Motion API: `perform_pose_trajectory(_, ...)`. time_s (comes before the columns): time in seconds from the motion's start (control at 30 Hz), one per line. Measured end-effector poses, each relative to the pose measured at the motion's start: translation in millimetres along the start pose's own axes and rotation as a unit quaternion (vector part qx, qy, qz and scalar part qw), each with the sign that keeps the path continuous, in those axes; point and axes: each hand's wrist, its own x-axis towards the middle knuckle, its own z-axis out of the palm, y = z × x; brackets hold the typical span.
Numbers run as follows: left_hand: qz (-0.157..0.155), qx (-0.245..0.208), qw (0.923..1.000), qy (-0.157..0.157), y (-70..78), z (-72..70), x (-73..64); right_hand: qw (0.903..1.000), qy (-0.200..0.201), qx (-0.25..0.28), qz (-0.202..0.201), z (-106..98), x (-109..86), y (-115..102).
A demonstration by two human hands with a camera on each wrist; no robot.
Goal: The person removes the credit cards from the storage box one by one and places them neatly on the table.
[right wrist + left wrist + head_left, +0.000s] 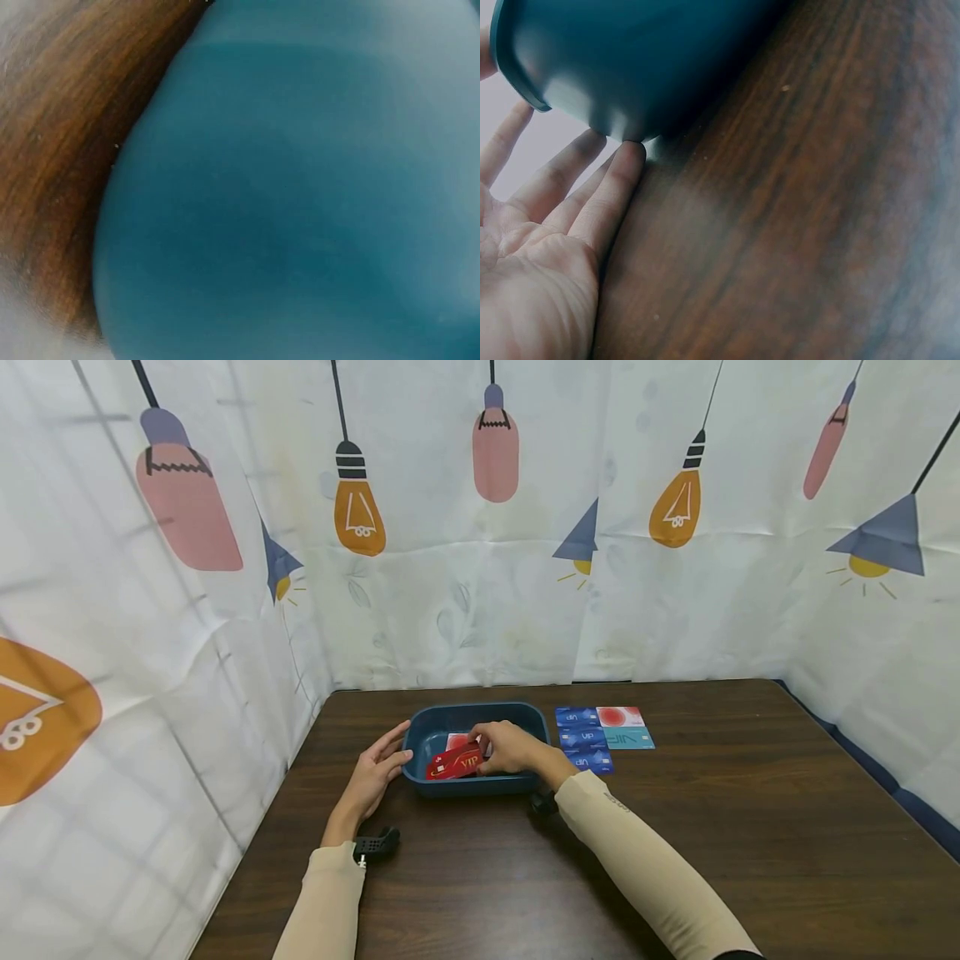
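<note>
On the table stands a blue plastic box with red cards in it, one lettered VIP, and part of a pinkish-white card behind them. My right hand reaches over the rim into the box, its thumb and fingers pinching a red VIP card; the fingertips are partly hidden. At the box's left end my left hand touches the wall with nearly straight fingers. The left wrist view shows its fingertips against the box's outer side. Only the box wall and tabletop fill the right wrist view.
Right of the box lie several flat cards: a column of blue VIP cards, a red-and-white card and a teal card. The dark wooden table meets a patterned white curtain at the back and sides.
</note>
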Motion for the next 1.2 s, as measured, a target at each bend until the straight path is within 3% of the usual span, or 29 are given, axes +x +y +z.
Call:
perform_pose_trajectory(0.27,-0.002,0.004,1.0000,0.000,-0.7,0.1,-0.9,0.9999,0.014,0.000,-0.001,-1,-4.0,-1)
perform_pose_trajectory(0.77,0.001,0.003,1.0000,-0.002,-1.1,0.0,-0.8,0.9979,0.039,0.050,0.015,-7,-14.2,1)
perform_pose_trajectory(1.2,-0.001,0.005,1.0000,0.002,0.0,0.3,-0.5,0.9952,0.069,0.069,-0.006,-13,-21.2,4)
